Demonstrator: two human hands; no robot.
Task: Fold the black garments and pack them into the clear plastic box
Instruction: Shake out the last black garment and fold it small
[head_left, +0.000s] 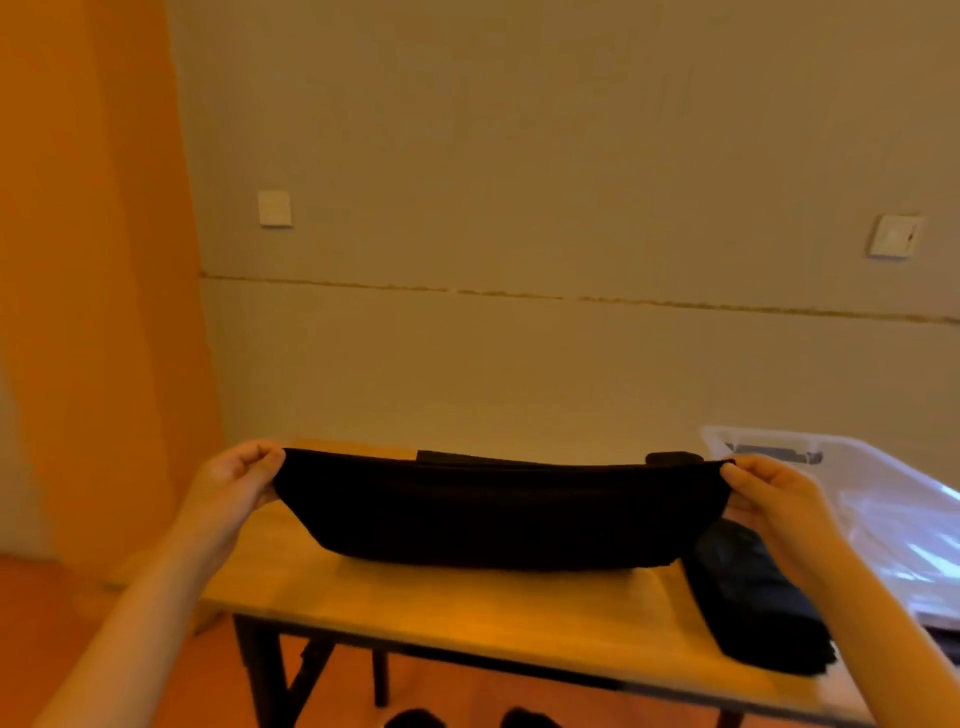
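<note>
**Stretched garment could slip or sag**

The left hand (236, 480) and right hand (774, 499) each pinch an end of the black garment (493, 512), taut above the table (441, 618). Uneven tension may spoil the fold. Beyond, right, waits the clear plastic box (852, 467).

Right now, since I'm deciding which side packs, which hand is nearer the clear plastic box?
Right. The right hand pinches the held black garment just beside the clear plastic box; the left hand holds the garment's opposite end, across the table.

Wooden table (415, 618); folded garments (748, 597); plastic box (841, 467)
</note>
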